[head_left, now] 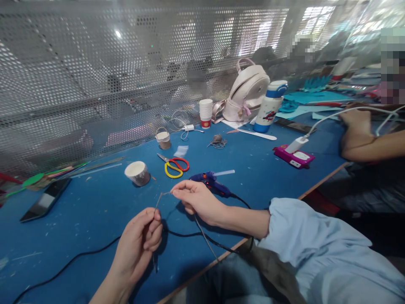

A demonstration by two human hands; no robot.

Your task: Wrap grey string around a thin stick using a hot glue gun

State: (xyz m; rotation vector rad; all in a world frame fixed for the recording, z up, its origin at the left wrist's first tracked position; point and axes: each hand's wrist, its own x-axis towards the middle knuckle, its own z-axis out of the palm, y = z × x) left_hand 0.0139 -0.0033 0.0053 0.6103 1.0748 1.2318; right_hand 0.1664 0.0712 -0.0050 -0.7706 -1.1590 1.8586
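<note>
Between my two hands runs a thin grey-brown string [157,202], bent to a peak just above my left fingers. My left hand [139,236] pinches one part of it, and a short end hangs below that fist. With thumb and forefinger, my right hand [199,200] grips the other part; a longer length trails from it toward the table edge. Right behind my right hand lies a blue glue gun [207,179] with a clear glue stick in it. Scissors [174,164] with red and yellow handles rest farther back, beside a small white-topped cup [137,173].
A black cable [76,254] crosses the blue table [95,202]. A phone [47,200] lies left. Behind stand a small bucket [163,140], stacked paper cups [206,113], a backpack [245,95] and a bottle [268,107]. A pink power strip [294,157] lies near another person's arm [373,145].
</note>
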